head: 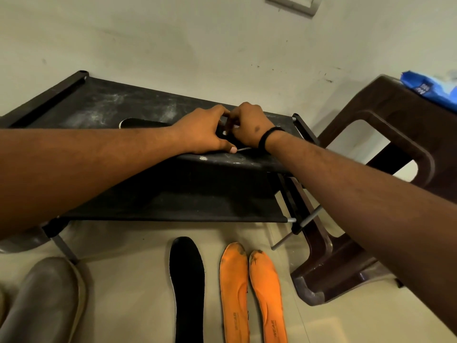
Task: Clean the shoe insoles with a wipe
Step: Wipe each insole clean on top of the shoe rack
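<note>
A black insole lies on the dusty top shelf of a black rack, its white-edged tip showing at about 9 o'clock from the two hands that meet over its other end. The left hand rests across the insole with fingers curled down and the thumb pressed at the shelf's front edge, where a thin white strip shows beside the thumbnail. The right hand, a black band on its wrist, bends its fingers in toward the left hand; something small and white sits between the two, too hidden to name, and whether either hand grips the insole cannot be told. On the floor at 6 o'clock from the hands, a second black insole lies lengthwise, and just beside it at 3 o'clock are two orange insoles, side by side and nearly touching, their toe ends smudged dark. A grey shoe sits at lower left. A brown plastic stool stands at 3 o'clock from the rack, with a blue packet on its seat.
</note>
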### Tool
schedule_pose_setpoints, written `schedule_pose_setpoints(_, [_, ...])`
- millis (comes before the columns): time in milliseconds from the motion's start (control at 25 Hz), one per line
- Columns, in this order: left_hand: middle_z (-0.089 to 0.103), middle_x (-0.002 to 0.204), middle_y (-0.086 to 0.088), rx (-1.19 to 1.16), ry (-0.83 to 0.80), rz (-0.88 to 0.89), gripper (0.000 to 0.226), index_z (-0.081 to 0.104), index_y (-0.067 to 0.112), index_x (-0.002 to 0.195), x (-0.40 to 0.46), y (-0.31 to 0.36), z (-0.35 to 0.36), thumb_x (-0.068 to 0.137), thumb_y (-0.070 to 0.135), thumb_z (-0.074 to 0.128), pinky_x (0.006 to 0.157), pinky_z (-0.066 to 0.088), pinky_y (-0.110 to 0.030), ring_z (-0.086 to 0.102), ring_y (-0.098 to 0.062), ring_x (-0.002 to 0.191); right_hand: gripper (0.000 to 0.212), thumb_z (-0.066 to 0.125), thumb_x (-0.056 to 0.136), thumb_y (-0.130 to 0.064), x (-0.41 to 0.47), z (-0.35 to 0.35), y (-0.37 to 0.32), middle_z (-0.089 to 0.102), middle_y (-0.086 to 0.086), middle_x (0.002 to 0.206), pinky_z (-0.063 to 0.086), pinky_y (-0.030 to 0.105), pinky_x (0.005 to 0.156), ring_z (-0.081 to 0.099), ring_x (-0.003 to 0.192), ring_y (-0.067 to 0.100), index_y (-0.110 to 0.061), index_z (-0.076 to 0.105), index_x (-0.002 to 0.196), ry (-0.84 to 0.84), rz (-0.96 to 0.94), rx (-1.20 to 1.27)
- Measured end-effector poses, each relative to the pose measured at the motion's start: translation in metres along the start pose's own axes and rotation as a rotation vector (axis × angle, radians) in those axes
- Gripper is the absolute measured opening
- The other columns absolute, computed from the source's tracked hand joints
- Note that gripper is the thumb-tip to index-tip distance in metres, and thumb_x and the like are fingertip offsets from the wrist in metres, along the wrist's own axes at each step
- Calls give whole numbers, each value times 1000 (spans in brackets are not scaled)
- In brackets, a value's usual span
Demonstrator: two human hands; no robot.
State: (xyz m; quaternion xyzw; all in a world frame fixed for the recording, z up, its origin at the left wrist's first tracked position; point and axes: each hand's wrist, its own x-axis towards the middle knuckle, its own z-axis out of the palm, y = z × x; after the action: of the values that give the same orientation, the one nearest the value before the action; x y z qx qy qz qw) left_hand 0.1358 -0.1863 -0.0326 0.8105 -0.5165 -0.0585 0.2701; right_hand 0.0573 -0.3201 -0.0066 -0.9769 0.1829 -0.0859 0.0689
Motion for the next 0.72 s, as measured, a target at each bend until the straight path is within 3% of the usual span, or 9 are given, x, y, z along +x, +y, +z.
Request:
schedule_pose_setpoints(240, [54,143,-6,1,1,-8,95,34,23,149,-1,0,0,73,56,79,91,45,-30,60,-24,117,11,70,86,-16,1,-14,21,70,8,102,54,35,85,65,96,24,-14,74,96,-54,63,-75])
schedule_pose_setpoints(400, [53,145,-6,-7,-9,2,96,34,22,149,-1,0,0,72,57,79,96,46,-34,61,-24,116,5,75,84,-16,-14,-38,44,70,2,84,49,29,74,62,78,14,-13,75,86,-193,53,-99])
schedule_pose_setpoints(600, [53,145,-5,-7,-7,-5,96,34,23,149,0,-2,0,71,58,79,95,45,-33,61,-23,115,9,73,85,-21,-14,-52,64,67,0,82,51,29,76,63,82,17,-13,75,88,58,54,-65])
schedule_pose_setpoints(720, [53,145,-4,-1,-1,-1,96,34,24,149,1,-2,0,72,58,79,94,46,-33,60,-23,115,11,74,85,-23,-21,-40,57,69,0,84,45,22,69,62,81,13,-12,75,87,-96,2,-29])
